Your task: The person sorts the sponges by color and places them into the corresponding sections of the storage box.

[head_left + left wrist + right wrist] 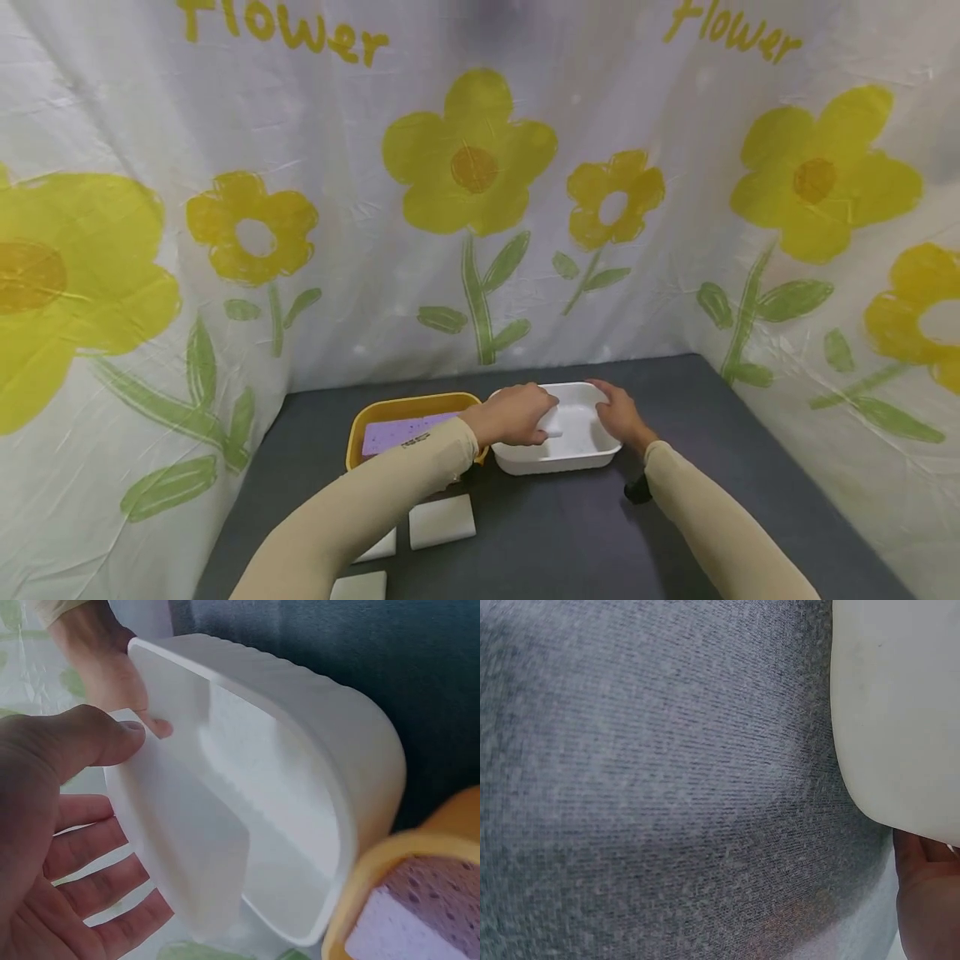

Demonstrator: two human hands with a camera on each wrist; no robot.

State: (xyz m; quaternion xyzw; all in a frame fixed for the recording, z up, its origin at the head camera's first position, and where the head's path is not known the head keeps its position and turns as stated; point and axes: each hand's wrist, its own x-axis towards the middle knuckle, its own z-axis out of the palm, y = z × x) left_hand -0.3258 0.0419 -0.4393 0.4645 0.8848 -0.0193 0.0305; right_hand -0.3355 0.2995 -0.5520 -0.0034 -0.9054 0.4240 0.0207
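My left hand (517, 414) is over the left part of a white plastic basin (585, 450) and holds a white sponge (553, 423), a smooth flat block. In the left wrist view, the thumb of the left hand (67, 817) lies on one face of the sponge (187, 840), with the fingers behind it. At the basin's right end, my right hand (621, 417) grips the rim, its thumb inside. The right wrist view catches only part of the right hand (930, 907) beside the basin's outer wall (900, 712).
Left of the white basin stands a yellow basin (375, 406) with a purple sponge (390, 435) in it. Several white blocks, one of them a near white block (442, 522), lie on the dark grey cloth (540, 542). A flower-printed curtain (352, 317) hangs behind and at both sides.
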